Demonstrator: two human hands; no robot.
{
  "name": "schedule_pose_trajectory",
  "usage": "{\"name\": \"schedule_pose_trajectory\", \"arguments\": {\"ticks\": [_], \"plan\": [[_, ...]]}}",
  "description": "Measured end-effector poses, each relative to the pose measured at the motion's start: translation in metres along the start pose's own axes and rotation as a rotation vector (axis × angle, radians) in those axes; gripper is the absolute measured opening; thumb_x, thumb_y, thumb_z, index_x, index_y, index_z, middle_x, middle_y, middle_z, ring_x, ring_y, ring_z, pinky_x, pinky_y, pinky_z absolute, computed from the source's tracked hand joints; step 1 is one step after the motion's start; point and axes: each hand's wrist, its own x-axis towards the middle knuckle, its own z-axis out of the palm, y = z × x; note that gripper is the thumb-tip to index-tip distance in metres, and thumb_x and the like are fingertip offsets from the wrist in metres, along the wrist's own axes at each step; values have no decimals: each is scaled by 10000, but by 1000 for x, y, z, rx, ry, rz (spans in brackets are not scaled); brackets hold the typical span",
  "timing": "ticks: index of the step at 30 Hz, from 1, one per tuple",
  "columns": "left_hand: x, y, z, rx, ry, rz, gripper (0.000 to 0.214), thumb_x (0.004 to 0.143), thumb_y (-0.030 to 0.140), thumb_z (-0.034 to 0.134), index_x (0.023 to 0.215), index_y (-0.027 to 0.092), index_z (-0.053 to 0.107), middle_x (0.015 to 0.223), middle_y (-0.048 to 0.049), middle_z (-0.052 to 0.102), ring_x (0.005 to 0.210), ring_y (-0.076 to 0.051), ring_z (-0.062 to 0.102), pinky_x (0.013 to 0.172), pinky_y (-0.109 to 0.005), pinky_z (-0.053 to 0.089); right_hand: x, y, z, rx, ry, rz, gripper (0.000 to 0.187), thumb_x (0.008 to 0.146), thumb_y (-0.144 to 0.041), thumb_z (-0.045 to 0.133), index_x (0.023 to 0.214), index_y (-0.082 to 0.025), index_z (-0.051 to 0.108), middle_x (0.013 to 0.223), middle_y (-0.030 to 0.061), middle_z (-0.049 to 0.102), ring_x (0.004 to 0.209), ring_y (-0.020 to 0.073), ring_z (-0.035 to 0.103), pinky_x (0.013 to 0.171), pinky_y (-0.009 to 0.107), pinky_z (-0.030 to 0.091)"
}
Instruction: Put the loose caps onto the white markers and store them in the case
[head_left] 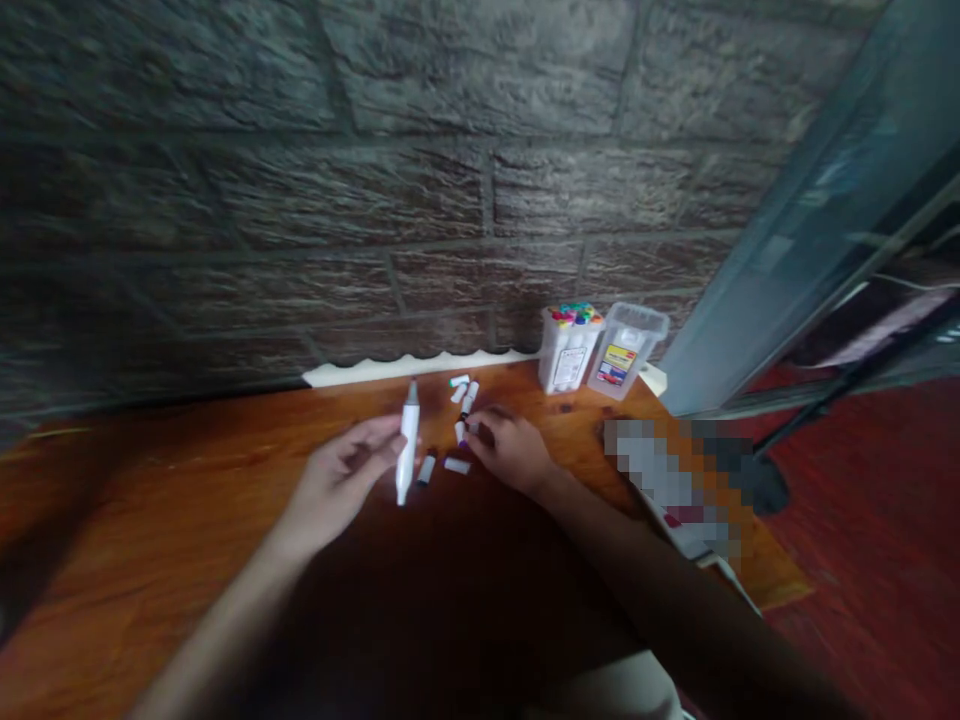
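In my left hand (349, 470) is a white marker (406, 455), held upright between thumb and fingers, with its uncapped grey tip pointing up. My right hand (514, 445) is over the wood, its fingertips pinched at a short white marker cap (460, 432) with a purple end. Around the hands lie loose marker caps: one with a dark end (427, 468) beside the marker, a pale cap (457, 465) nearer me, and several more behind, among them a green-ended cap (459, 382).
A clear box of colourful markers (568, 355) stands at the back right, beside another clear plastic box (626, 350) with a yellow label. A blurred-out flat object (675, 490) with a white cable lies at the table's right edge. A stone wall (450, 200) rises behind.
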Motion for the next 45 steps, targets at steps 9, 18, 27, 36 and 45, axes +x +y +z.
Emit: {"name": "schedule_pose_trajectory", "arguments": {"ticks": [9, 18, 27, 36, 45], "plan": [[-2, -14, 42, -503, -174, -205, 338, 795, 319, 787, 1075, 150, 703, 1040, -100, 769, 851, -230, 753, 861, -359, 579, -9, 2, -9, 43, -62, -52, 139, 908, -195, 583, 987, -225, 693, 1012, 58, 731, 954, 196, 679, 868, 294, 500], [-5, -14, 31, -701, -156, -152, 291, 799, 207, 787, 1073, 156, 704, 1036, -85, 747, 909, -238, 746, 869, -373, 574, -16, -3, -12, 443, 220, -21, 277, 911, -321, 622, 1166, -214, 604, 1158, 104, 708, 979, 228, 713, 855, 379, 586], [-8, -14, 26, -594, -153, -64, 247, 800, 197, 791, 1035, 164, 723, 1002, -58, 739, 883, -179, 726, 852, -303, 553, -29, -27, -11, 684, 109, -63, 289, 944, -300, 604, 1233, -302, 617, 1179, 57, 653, 1041, 198, 691, 880, 328, 593], [-12, -10, 26, -523, -167, -57, 254, 753, 199, 824, 994, 178, 744, 982, -63, 751, 897, -196, 710, 851, -328, 554, -29, -24, -12, 727, 72, -57, 200, 888, -246, 676, 1079, -282, 629, 1042, 7, 730, 961, 153, 725, 849, 264, 595], [-18, -4, 25, -447, -277, -98, 265, 781, 263, 798, 1029, 176, 761, 1134, -101, 741, 1032, -262, 700, 858, -337, 552, -32, -36, -15, 777, -46, -4, 90, 889, -281, 674, 964, -253, 714, 949, 7, 779, 896, 166, 742, 808, 264, 591]]}}
